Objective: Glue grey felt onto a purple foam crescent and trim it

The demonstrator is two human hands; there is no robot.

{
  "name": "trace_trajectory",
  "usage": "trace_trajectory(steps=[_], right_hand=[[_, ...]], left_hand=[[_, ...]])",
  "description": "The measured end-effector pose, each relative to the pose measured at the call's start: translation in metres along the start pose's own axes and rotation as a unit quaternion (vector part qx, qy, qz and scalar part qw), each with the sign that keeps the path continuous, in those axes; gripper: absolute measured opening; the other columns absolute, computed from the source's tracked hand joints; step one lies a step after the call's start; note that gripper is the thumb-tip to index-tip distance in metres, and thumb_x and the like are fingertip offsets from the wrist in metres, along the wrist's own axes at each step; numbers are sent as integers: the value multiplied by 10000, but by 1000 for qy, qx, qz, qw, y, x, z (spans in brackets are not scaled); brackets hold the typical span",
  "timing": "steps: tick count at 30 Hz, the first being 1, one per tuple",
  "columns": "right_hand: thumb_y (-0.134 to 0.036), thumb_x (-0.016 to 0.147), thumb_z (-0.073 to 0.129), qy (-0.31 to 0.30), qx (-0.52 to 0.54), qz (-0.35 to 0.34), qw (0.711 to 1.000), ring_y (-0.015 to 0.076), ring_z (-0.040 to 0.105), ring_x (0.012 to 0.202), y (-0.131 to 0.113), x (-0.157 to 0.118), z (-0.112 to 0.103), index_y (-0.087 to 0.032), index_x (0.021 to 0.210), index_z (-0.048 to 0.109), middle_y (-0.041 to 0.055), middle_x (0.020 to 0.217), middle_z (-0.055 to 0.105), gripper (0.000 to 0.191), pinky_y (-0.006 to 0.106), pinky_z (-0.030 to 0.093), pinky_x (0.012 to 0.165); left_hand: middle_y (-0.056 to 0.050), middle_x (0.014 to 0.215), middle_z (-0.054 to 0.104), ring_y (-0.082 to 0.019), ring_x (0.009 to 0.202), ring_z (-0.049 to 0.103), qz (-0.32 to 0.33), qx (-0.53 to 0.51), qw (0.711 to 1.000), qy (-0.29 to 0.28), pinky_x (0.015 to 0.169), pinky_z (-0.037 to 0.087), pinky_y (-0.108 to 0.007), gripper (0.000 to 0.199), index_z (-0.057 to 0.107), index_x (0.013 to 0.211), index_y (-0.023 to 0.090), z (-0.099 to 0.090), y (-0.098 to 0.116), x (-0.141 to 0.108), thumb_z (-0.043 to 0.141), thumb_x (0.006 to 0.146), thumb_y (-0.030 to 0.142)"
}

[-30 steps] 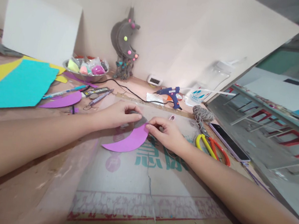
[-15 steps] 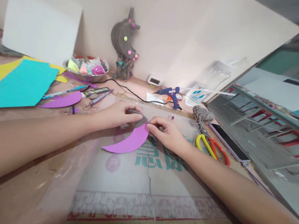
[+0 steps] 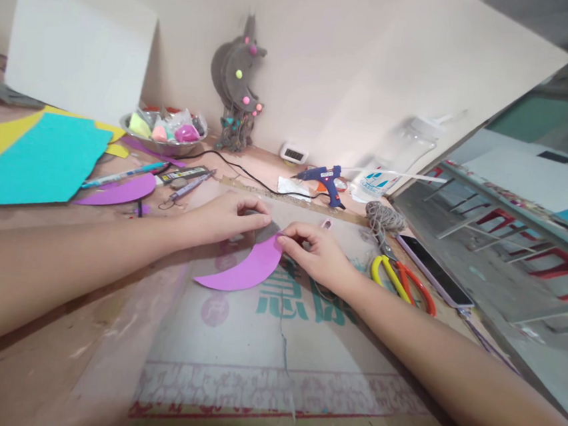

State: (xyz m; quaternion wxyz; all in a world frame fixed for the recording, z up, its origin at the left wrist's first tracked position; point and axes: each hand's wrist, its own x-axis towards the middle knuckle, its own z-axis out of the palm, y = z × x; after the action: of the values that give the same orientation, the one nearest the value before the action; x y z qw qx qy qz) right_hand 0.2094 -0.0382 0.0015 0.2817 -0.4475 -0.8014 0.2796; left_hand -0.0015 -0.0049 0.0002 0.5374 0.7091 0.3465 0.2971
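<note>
A purple crescent piece (image 3: 243,269) lies low over the printed sheet, its pointed end toward the lower left. My right hand (image 3: 311,246) pinches its upper right end between thumb and fingertips. My left hand (image 3: 233,220) is closed on a dark grey piece (image 3: 266,230) that touches the crescent's upper edge; the fingers hide part of it. Farther left rests another purple crescent (image 3: 120,190), flat on the table.
Behind the hands are a blue glue gun (image 3: 328,180) with its cord, a bowl of clay packs (image 3: 163,136) and a grey moon ornament (image 3: 239,78). Scissors (image 3: 403,278), twine (image 3: 385,217) and a phone (image 3: 434,271) lie right. Teal sheet (image 3: 42,163) at left.
</note>
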Motion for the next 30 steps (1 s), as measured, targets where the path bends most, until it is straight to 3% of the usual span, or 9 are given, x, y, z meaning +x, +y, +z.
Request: trace_trajectory(steps=[4, 11, 16, 30], right_hand=[[-335, 879, 550, 2, 2, 9, 1000, 114, 563, 637, 0, 1, 0, -178, 766, 638, -3, 694, 648, 213, 230, 426, 596], [-326, 878, 553, 2, -13, 5, 1000, 112, 559, 640, -1, 1, 0, -175, 773, 650, 0, 702, 654, 208, 227, 418, 596], [-327, 877, 549, 1, -16, 5, 1000, 121, 567, 661, -1, 1, 0, -175, 783, 656, 7, 719, 661, 208, 234, 426, 614], [-322, 880, 547, -11, -6, 6, 1000, 122, 570, 665, 0, 0, 0, -177, 796, 649, 7, 723, 661, 196, 240, 438, 628]], left_hand=[[28, 626, 551, -76, 451, 476, 3, 8, 1000, 16, 382, 370, -178, 164, 583, 926, 189, 0, -1, 1, 579, 814, 309], [31, 648, 552, -79, 548, 514, 36, 32, 999, 20, 485, 414, -173, 101, 577, 861, 172, -1, 1, 1, 566, 766, 204], [23, 705, 570, -86, 524, 516, 24, 15, 999, 19, 457, 404, -191, 167, 550, 920, 182, -1, -2, 2, 542, 754, 194], [48, 621, 498, -58, 425, 438, 11, 16, 1000, 8, 352, 329, -166, 74, 537, 838, 191, 0, 1, 0, 548, 824, 263]])
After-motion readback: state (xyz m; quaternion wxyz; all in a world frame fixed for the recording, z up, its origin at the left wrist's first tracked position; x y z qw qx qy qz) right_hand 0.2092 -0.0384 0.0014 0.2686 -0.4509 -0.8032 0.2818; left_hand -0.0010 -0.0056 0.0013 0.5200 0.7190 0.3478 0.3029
